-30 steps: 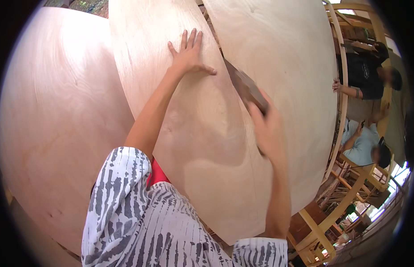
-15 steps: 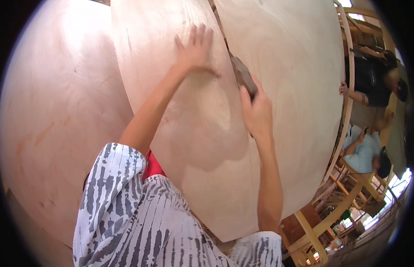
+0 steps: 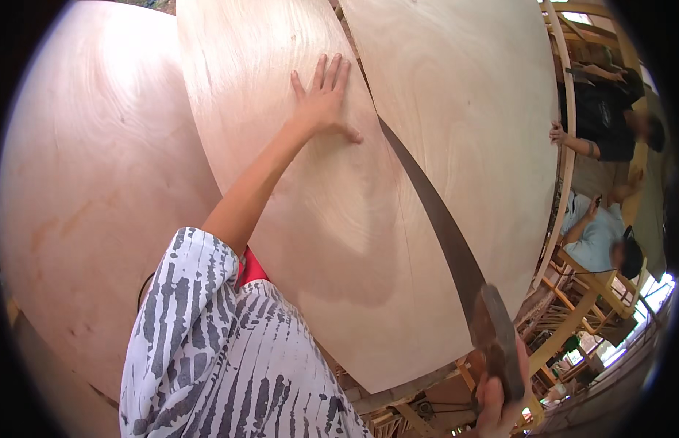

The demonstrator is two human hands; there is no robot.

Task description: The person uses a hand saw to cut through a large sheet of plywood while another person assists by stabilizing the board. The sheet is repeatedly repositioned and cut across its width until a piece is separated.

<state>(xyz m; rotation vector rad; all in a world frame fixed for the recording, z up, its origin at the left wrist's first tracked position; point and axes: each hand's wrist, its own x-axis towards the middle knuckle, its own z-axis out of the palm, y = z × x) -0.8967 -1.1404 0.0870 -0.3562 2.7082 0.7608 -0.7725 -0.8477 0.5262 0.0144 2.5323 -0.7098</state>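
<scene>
My left hand (image 3: 325,102) lies with spread fingers on a pale plywood sheet (image 3: 295,233), pressing near its right edge. At the lower right, my right hand (image 3: 503,405) is closed around the dark wooden handle of a handsaw (image 3: 441,226). Its long dark blade runs up and to the left, and its far end meets the cut in the plywood beside my left hand. A narrow gap extends beyond the blade toward the top. Right of the cut lies the wide remaining part of the plywood (image 3: 471,124).
Another pale plywood sheet (image 3: 98,182) spreads out at the left, partly under the middle piece. On the right, a person in a dark shirt (image 3: 602,120) has a hand at a wooden strip (image 3: 571,131). A person in light blue (image 3: 595,237) is nearby, among wooden frames (image 3: 609,306).
My right hand has drawn the saw back toward the lower right, so much of its blade now shows. My left hand stays spread on the plywood.
</scene>
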